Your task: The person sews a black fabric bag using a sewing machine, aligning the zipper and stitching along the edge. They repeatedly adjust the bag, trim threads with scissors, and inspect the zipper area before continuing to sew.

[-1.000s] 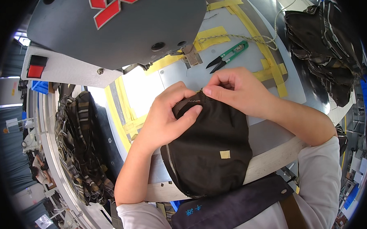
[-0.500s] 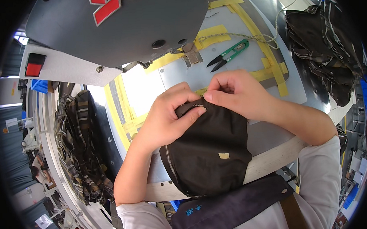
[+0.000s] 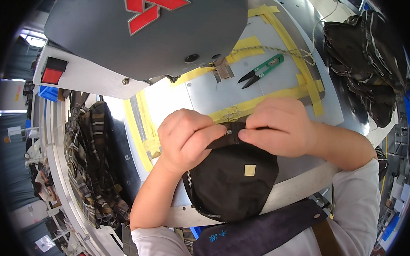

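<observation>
A dark brown-black fabric piece with zippers hangs from both my hands over the table's front edge. My left hand is closed, pinching the piece's upper edge by a short stretch of zipper teeth. Just right of it, my right hand pinches the same edge between thumb and fingers, with a small band of fabric held between the two hands. A small pale yellow patch shows on the fabric. Another zipper runs down its left side. Beyond my right hand lie green-handled thread snips with dark blades.
A grey sewing machine head overhangs the table at the upper left, with a red switch beside it. Yellow tape marks the plate. Plaid fabric is heaped at left; dark zippered pieces are piled at right.
Both hands have come slightly nearer to me, and their fingers have rolled over the upper edge, turning it up between them. The view has shifted a little.
</observation>
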`<state>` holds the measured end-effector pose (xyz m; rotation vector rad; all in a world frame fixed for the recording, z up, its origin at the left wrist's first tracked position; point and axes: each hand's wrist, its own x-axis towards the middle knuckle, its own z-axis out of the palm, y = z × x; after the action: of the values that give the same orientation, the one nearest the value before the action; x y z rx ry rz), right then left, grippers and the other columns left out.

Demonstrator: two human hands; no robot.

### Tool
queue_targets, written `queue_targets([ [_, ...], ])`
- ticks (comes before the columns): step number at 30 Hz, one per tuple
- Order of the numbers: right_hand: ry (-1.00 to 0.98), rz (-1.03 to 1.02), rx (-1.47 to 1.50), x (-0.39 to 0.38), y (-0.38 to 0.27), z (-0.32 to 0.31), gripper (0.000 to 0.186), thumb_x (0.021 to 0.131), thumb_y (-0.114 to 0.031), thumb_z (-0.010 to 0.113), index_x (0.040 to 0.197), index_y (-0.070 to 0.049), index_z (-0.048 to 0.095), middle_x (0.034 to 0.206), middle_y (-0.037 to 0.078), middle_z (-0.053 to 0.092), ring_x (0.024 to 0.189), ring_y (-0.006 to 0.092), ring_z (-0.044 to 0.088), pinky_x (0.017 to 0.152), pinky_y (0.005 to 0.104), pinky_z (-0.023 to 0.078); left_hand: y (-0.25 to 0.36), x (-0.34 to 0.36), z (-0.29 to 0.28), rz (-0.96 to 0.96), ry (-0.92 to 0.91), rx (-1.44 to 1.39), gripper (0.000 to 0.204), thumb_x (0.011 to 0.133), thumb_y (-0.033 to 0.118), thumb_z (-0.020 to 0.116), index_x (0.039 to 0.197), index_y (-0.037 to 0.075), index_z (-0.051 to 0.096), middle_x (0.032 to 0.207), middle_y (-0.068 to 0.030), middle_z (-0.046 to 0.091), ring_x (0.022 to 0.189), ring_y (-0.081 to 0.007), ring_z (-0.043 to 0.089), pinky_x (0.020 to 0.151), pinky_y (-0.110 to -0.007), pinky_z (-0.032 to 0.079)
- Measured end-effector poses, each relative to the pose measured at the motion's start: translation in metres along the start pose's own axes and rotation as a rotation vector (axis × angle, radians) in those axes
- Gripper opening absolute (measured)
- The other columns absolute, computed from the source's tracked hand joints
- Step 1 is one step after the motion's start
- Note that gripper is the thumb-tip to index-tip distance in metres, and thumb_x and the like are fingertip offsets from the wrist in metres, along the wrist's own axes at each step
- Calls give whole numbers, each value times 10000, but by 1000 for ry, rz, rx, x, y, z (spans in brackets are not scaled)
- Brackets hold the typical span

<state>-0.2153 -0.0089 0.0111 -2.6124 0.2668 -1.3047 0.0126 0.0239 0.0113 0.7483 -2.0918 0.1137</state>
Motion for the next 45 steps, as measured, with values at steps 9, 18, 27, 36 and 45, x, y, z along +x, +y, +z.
queue_targets([
  [9, 69, -177, -101, 2, -3, 3, 176, 648, -94, 706, 809, -66, 638, 850, 32, 586, 710, 179, 565, 566, 269, 505, 2, -4, -2, 95, 42, 17, 257, 590, 155, 720, 841, 132, 667, 752, 4, 541, 617, -165, 544, 522, -276, 447],
  [18, 81, -194, -102, 1, -6, 4, 149, 656, -89, 705, 781, -75, 626, 835, 24, 580, 702, 175, 562, 566, 272, 504, 4, -3, 0, 61, 51, 18, 267, 573, 134, 728, 834, 136, 668, 742, 10, 520, 614, -160, 534, 510, -276, 438],
  [27, 25, 772, 500, 2, 0, 7, 128, 840, -128, 730, 855, -33, 645, 741, 25, 597, 668, 120, 565, 589, 237, 452, 7, 3, 11, -588, -235, -372, 227, 681, 58, 807, 857, 50, 664, 768, -60, 530, 662, -208, 528, 581, -310, 435],
  [36, -56, 1120, 852, 9, 5, 6, 135, 925, -151, 657, 906, -25, 610, 829, -18, 608, 756, 27, 548, 670, 198, 452, 6, 7, 3, -814, -373, -506, 164, 781, 85, 753, 875, 1, 647, 777, -60, 527, 696, -168, 516, 650, -285, 420],
  [45, -177, 1135, 769, 6, 7, 8, 197, 931, -198, 651, 852, -22, 610, 789, -28, 589, 733, 27, 520, 644, 207, 427, 7, 9, 0, -806, -488, -568, 182, 786, 98, 752, 884, 1, 632, 801, -60, 528, 708, -174, 507, 662, -286, 418],
])
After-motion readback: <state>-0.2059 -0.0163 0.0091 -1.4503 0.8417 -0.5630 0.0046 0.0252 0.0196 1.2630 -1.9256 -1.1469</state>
